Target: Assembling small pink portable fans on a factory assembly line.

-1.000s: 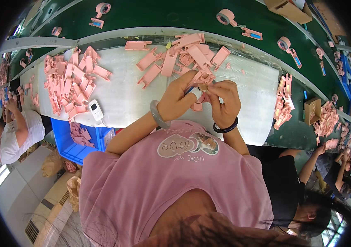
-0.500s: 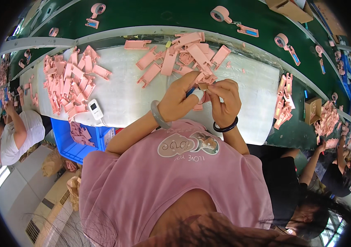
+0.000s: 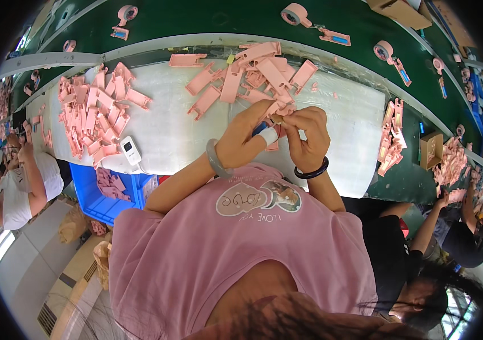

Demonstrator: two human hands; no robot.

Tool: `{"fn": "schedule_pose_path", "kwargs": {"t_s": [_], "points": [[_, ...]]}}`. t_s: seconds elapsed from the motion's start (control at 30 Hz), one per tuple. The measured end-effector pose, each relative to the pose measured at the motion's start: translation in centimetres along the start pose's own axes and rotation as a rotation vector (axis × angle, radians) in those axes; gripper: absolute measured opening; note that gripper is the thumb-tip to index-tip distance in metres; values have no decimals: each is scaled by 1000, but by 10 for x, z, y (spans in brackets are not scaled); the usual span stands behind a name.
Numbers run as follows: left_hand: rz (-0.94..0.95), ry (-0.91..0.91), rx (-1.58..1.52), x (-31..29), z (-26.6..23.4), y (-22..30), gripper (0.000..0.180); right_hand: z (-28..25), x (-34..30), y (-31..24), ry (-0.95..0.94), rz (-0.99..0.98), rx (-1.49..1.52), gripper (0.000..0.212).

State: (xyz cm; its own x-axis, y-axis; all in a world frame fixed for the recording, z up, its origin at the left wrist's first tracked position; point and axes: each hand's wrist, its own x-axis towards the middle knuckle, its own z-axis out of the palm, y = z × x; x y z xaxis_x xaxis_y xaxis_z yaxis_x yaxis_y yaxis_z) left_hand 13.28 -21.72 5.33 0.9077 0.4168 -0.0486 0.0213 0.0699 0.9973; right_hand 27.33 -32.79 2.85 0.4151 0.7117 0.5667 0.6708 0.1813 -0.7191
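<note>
gripping a smooth, angular pink plastic part [image 3: 282, 107] with curled fingers [image 3: 256, 110].

A small white device [image 3: 130, 150] with a dark screen lies on the table [image 3: 179, 122], near a blue bin [image 3: 89, 195]. At left is a co-worker in a white top [image 3: 17, 211], near a brown bag [image 3: 73, 224]; at right, a co-worker in black [image 3: 383, 243]. An open cardboard box [image 3: 431, 151] stands at right, a second box [image 3: 401, 13] (cut off by the view's edge) at upper right

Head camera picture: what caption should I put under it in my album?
Two hands busy with a pink piece, near a heap of pink pieces on a white table cover.
</note>
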Motion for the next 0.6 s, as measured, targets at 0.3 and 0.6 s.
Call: {"fn": "schedule_pose_path", "kwargs": {"t_s": [0.3,0.6], "points": [[168,90,68,1,8,-9,52,1,0,2,-3,-22,17,25],[37,171,127,5,12,-1,32,7,1,0,32,-18,20,24]]}}
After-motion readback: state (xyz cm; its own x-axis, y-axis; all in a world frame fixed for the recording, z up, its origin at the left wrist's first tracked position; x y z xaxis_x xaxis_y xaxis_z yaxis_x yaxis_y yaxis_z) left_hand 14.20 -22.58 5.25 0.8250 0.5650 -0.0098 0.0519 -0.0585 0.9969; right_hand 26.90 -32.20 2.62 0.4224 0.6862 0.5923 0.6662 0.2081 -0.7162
